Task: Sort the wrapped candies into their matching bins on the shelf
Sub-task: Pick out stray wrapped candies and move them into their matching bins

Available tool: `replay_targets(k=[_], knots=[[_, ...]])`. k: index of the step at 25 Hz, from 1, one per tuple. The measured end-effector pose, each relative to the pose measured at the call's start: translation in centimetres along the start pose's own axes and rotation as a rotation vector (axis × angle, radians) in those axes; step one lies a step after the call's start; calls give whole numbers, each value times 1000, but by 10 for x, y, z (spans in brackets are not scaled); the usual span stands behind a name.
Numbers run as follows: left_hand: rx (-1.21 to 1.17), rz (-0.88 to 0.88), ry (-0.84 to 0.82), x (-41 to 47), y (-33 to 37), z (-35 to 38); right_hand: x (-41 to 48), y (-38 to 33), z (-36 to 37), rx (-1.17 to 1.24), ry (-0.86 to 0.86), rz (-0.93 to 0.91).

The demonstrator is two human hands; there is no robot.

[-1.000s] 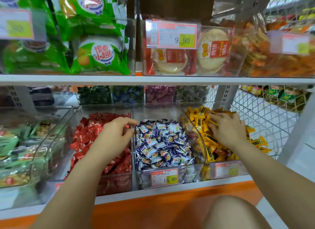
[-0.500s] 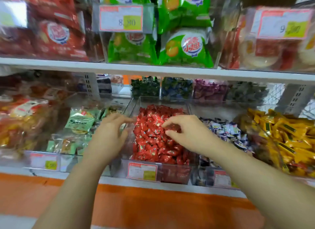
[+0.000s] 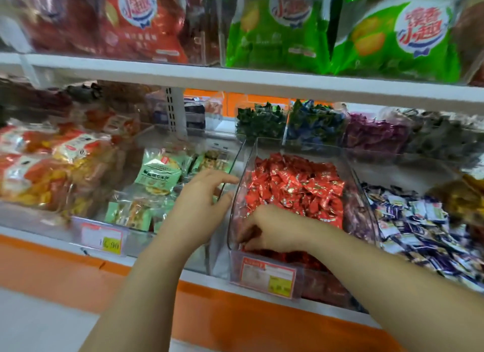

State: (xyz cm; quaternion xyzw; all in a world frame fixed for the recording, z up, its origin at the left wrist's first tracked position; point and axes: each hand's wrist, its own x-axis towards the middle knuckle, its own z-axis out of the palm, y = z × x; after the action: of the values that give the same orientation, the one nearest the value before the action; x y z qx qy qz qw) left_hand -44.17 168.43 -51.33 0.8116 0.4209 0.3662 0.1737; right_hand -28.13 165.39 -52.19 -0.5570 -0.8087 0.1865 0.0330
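Pinching red candies (image 3: pixel 296 184), right hand (image 3: pixel 275 229) curls; left hand (image 3: pixel 199 202) spread near green packets (image 3: pixel 157 173).

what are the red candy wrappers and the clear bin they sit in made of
Red candy wrappers: probably metallised foil or film, glossy; they're crinkled with bright glints. Bin: looks like clear rigid plastic, perhaps acrylic, smooth; candies show through its walls, and edges catch light.

The right hand's (image 3: pixel 272 228) fingertips sink among the red candies (image 3: pixel 293 184) behind the glossy wall of the bin (image 3: pixel 235 267), so whether they pinch one is unclear. The price tag (image 3: pixel 268 277) at 6 o'clock is too blurred to read. Green bags (image 3: pixel 277 37) at 12 o'clock are cut off by the top edge. Blue-and-white candies (image 3: pixel 424 228) at 3 o'clock run off the right edge. Orange packets (image 3: pixel 34 173) at 9 o'clock are smeared.
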Motion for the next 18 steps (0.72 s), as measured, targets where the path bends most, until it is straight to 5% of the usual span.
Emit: replay_targets(k=[5, 18], knots=[[-10, 9, -1, -1, 1, 0, 3, 4, 7, -85, 31, -9], [24, 5, 26, -2, 28, 14, -148, 55, -39, 172, 1194, 370]])
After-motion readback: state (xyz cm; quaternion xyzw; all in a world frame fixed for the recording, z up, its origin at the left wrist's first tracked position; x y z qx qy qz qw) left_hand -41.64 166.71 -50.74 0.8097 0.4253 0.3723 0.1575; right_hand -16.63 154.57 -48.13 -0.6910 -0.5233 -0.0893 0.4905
